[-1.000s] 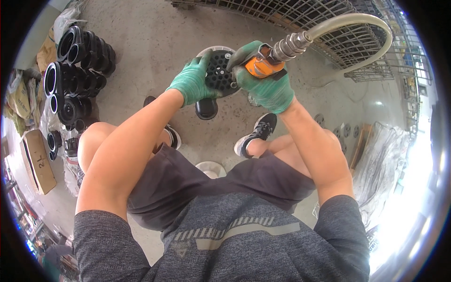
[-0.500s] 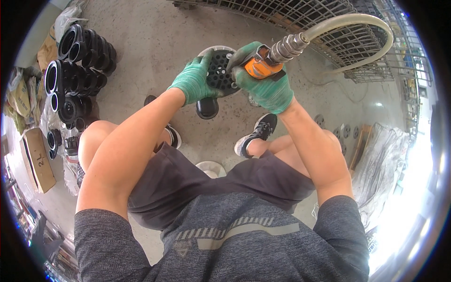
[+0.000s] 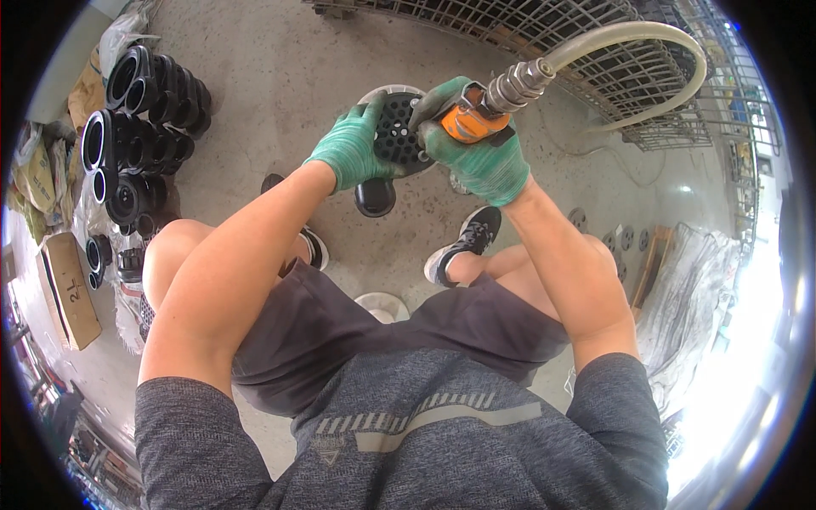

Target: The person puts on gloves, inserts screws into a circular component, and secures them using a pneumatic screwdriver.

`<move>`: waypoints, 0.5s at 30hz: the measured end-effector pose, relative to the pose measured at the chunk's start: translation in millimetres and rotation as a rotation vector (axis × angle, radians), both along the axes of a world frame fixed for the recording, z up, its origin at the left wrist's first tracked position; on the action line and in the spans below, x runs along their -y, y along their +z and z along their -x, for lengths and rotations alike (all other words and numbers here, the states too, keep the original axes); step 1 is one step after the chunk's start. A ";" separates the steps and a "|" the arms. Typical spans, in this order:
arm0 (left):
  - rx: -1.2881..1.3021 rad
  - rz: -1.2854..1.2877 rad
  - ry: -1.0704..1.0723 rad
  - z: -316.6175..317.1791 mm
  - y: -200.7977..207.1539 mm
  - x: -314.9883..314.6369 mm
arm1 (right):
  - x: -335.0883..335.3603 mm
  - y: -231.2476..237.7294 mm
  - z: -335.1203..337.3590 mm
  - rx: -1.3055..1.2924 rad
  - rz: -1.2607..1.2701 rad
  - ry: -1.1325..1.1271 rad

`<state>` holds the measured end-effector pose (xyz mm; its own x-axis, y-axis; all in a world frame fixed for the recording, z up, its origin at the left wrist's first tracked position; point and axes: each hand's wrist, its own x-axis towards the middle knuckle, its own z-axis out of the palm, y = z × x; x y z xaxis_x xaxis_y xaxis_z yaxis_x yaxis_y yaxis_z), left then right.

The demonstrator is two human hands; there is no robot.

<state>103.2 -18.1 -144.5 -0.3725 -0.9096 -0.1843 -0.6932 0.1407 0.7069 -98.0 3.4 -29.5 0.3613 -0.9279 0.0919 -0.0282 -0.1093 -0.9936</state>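
Observation:
In front of me is a round black part (image 3: 398, 127) with a face of holes and a rounded black lobe (image 3: 375, 196) at its near side. My left hand (image 3: 353, 146), in a green glove, grips its left edge. My right hand (image 3: 480, 161), gloved the same way, is wrapped round an orange air tool (image 3: 473, 125) beside the part's right edge. A metal coupling (image 3: 518, 85) joins the tool to a clear hose (image 3: 646, 36). Whatever end of the tool meets the part is hidden by my right hand. A pale round rim (image 3: 389, 88) shows behind the part.
Several black double-ring housings (image 3: 136, 140) are stacked on the left, near a cardboard box (image 3: 70, 291). A wire mesh cage (image 3: 561, 38) stands at the far right. Grey discs (image 3: 627, 238) lie on the floor at right, near plastic sheeting (image 3: 688, 297). My shoes (image 3: 469, 242) flank the work.
Both hands stay almost where they were. The black part and its lobe have shifted very slightly, and the hose and coupling have moved a touch left.

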 end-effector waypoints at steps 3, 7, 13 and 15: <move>-0.005 0.003 0.001 0.7 -1.2 0.5 | -1.3 0.1 0.3 0.003 -0.003 -0.001; -0.014 0.014 0.010 -0.1 -4.3 0.9 | -1.5 0.5 -2.0 0.029 -0.020 0.016; -0.034 0.035 0.005 0.8 -3.0 0.9 | -1.1 0.0 0.1 -0.015 -0.001 0.005; -0.018 0.034 0.004 0.1 -1.5 1.3 | 0.1 -0.5 -0.7 -0.016 -0.006 0.000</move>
<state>103.1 -19.4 -146.0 -0.3715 -0.9168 -0.1468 -0.6809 0.1615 0.7144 -97.4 3.3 -30.0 0.3630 -0.9283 0.0805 -0.0436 -0.1032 -0.9937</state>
